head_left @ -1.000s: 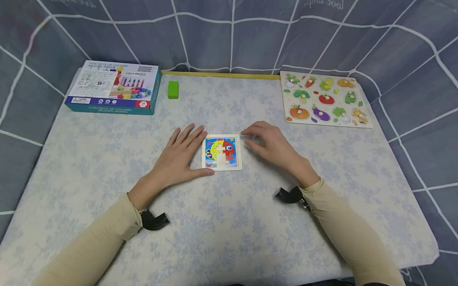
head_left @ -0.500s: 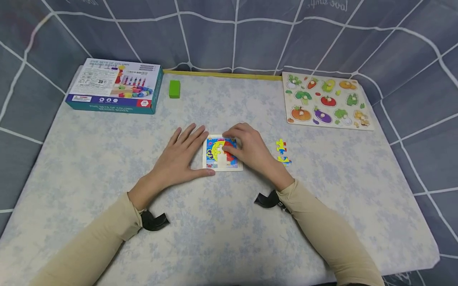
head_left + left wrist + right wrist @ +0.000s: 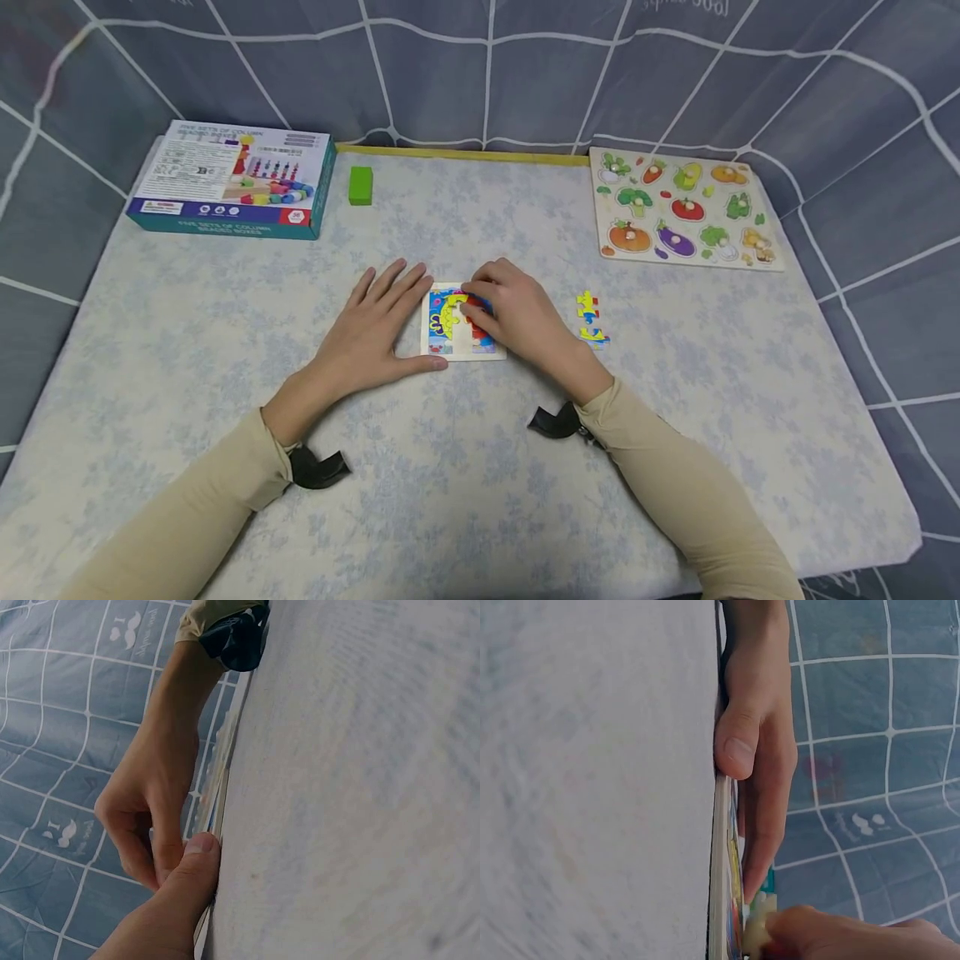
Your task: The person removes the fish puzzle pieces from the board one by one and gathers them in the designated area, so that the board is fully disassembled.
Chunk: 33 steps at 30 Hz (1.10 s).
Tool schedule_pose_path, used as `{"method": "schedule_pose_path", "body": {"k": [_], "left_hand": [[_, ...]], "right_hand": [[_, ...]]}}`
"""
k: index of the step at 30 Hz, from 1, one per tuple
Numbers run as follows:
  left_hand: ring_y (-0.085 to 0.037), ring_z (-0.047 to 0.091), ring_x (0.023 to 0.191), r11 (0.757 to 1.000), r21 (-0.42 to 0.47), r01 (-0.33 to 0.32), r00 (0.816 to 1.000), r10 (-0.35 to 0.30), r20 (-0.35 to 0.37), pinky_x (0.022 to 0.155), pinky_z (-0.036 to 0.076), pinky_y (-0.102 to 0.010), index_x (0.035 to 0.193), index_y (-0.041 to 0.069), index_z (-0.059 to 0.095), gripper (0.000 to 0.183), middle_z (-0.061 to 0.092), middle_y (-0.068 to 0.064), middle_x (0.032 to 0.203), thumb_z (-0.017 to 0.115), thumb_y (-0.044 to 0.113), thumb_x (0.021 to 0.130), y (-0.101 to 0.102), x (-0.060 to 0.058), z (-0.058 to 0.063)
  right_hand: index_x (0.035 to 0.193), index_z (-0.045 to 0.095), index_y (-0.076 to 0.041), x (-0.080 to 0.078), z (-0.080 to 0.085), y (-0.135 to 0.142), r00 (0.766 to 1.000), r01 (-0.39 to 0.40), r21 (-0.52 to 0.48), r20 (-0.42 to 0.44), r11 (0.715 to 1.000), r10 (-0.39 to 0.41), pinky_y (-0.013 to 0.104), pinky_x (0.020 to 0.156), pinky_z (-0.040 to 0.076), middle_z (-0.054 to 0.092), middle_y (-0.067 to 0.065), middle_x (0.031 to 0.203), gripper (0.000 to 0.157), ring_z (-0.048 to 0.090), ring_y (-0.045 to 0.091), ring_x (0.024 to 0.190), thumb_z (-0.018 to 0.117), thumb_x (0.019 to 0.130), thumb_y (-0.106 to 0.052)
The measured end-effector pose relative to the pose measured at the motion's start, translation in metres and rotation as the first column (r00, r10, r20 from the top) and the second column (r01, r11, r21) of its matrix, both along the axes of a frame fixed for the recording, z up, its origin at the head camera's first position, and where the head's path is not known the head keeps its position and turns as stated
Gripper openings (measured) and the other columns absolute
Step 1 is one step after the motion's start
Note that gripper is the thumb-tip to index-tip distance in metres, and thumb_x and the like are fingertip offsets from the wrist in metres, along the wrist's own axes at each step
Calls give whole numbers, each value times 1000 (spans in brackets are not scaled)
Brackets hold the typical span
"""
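White frames the square fish puzzle (image 3: 465, 357), lying between the hands in the head view; it looks partway assembled, with a bare pale gap low in its middle and two knobbly loose pieces (image 3: 587, 307) on the flowered cloth (image 3: 450, 483). There the left hand (image 3: 367, 337) spreads straight fingers, gripping nothing. From the left wrist, its thumb (image 3: 193, 874) meets the tray's thin edge. From the right wrist, the right hand (image 3: 855, 937) pinches a pale-edged piece (image 3: 757, 928) at the printed surface.

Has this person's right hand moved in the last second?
Yes, leftward. Judged against the puzzle tray in the head view, the right hand went from beside the tray's right edge to over its right part.
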<state>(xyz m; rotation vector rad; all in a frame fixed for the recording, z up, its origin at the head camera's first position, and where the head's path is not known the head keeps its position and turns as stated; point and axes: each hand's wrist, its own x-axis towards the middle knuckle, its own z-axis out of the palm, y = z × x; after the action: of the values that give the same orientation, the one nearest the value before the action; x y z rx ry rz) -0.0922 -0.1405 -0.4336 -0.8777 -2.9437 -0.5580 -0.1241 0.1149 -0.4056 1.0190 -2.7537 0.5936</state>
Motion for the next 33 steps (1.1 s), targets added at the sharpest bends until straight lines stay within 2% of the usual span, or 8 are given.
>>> {"method": "schedule_pose_path", "body": {"k": [6, 12, 15, 20, 27, 33], "left_hand": [[-33, 12, 164, 1000, 4, 9, 1000, -9, 4, 133, 5, -58, 168, 12, 27, 116, 23, -8, 176, 72, 75, 82, 0, 1, 1], [-33, 12, 165, 1000, -5, 1, 1000, -1, 7, 133, 5, -58, 168, 12, 27, 116, 23, -8, 176, 72, 75, 82, -1, 0, 0], [-33, 13, 164, 1000, -7, -5, 1000, 5, 6, 133, 6, -58, 168, 13, 28, 115, 24, -8, 176, 72, 75, 82, -2, -1, -1], [-33, 13, 164, 1000, 0, -6, 1000, 6, 14, 133, 5, -58, 168, 13, 27, 116, 24, -8, 176, 74, 74, 81, 0, 0, -1], [-33, 13, 164, 1000, 0, -10, 1000, 10, 2, 133, 5, -58, 168, 13, 28, 117, 24, -7, 176, 73, 75, 81, 1, 1, -2], [-33, 13, 164, 1000, 8, -9, 1000, 9, 1, 134, 5, -58, 168, 12, 29, 117, 24, -7, 176, 74, 74, 80, 1, 1, -1]], "right_hand": [[113, 80, -5, 1, -3, 1, 1000, -13, -37, -20, 999, 12, 36, 90, 59, 72, 9, 110, 22, 64, 24, 103, 68, 105, -21], [114, 78, -5, -2, -7, 0, 994, -43, -68, -106, 997, 36, 34, 88, 60, 73, 7, 107, 15, 65, 22, 102, 69, 103, -10], [112, 78, -6, -4, -6, 0, 991, -23, -83, -135, 996, 11, 33, 85, 61, 73, 6, 105, 14, 66, 21, 100, 69, 102, -6], [111, 79, -5, -7, 1, 10, 990, 30, -115, -133, 993, -45, 35, 84, 61, 74, 5, 102, 13, 66, 21, 98, 70, 101, -7], [107, 78, -2, -15, 15, 60, 983, 39, -129, -172, 991, -61, 41, 82, 59, 75, 10, 98, 10, 67, 27, 93, 71, 100, -4], [104, 79, 0, -23, 13, 114, 981, 117, -138, -139, 983, -136, 39, 73, 55, 74, 13, 95, 9, 64, 28, 85, 75, 96, 0]]}}
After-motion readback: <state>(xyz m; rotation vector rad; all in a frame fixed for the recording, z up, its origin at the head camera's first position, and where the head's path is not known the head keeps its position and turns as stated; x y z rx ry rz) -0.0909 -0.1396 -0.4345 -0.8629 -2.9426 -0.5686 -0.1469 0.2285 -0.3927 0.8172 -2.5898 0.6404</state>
